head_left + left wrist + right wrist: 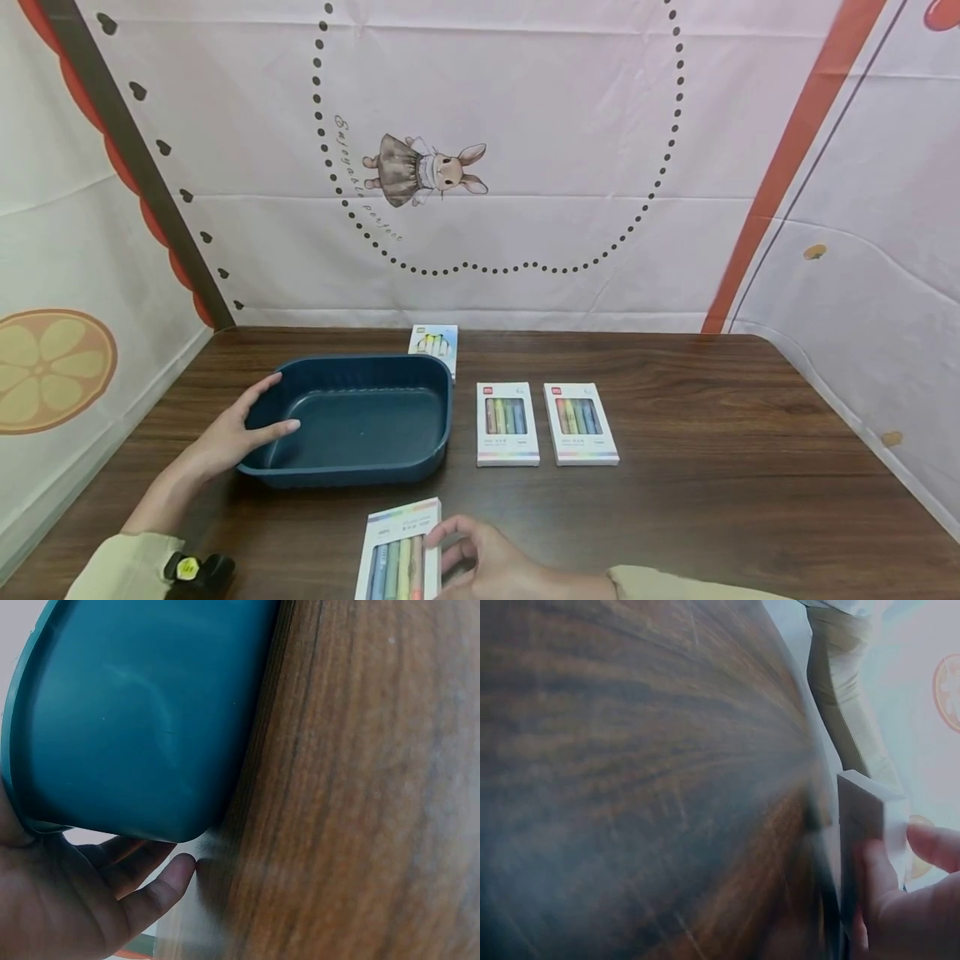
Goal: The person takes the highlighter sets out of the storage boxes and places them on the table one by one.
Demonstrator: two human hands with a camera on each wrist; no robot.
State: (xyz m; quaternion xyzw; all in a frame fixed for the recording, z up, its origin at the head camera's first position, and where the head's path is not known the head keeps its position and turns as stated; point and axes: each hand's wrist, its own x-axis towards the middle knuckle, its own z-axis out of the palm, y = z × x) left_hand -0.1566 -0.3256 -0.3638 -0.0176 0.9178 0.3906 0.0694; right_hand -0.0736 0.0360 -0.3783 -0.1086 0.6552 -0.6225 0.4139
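My left hand (225,435) grips the left end of a dark blue plastic bin (352,477), thumb over the rim and fingers along the outside. In the left wrist view the same bin (150,712) fills the upper left, with fingers (161,889) under its end wall. At the front of the table, my right hand (487,560) pinches the side of a white crayon box (401,525). Coloured sticks show through its window, and its lower end is cut off by the frame. The right wrist view has this box (862,817) edge-on between thumb and fingers.
Two similar crayon boxes (508,450) (587,450) lie side by side right of the bin. A light blue crayon box (435,333) lies behind the bin, partly hidden by it. Printed cloth (540,167) hangs behind the brown wooden table (712,467).
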